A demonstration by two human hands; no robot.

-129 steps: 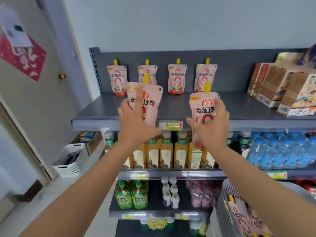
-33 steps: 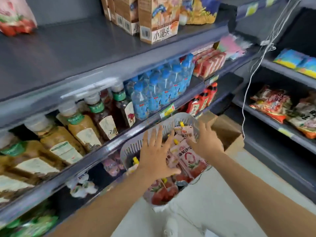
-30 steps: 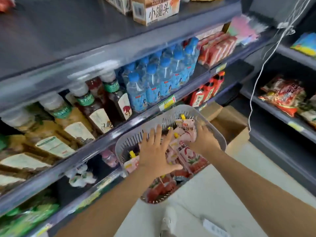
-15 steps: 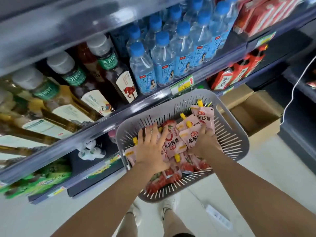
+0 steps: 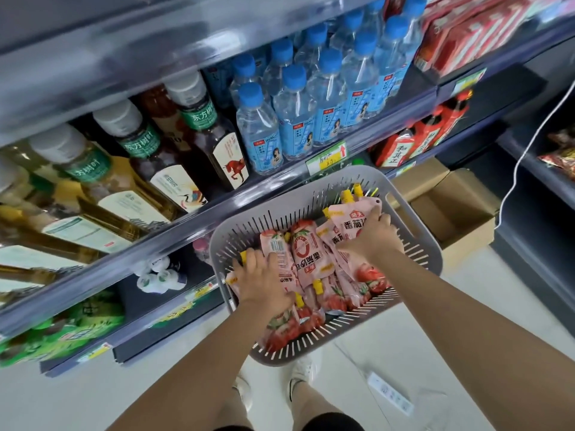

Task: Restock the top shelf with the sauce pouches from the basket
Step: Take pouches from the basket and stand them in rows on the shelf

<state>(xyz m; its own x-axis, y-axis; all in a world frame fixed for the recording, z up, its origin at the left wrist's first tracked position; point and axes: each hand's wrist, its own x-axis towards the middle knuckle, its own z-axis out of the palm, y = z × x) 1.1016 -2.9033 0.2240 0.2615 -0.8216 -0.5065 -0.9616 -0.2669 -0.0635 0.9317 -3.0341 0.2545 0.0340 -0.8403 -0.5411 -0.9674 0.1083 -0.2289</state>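
left hand (image 5: 264, 279) curled onto pouches in basket (image 5: 417, 225) | right hand (image 5: 371, 236) clasps upper pouch (image 5: 353, 217), spout toward basket's far rim

Grey shelving (image 5: 280, 181); pale floor (image 5: 466, 321)

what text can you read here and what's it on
"东方树叶": green neck labels of the tea bottles
"番茄": pink sauce pouch under the right hand
"和其正": red drink pack
"3.9", handwritten: shelf price tag
Water bottle labels and pouch barcode digits: too small to read.
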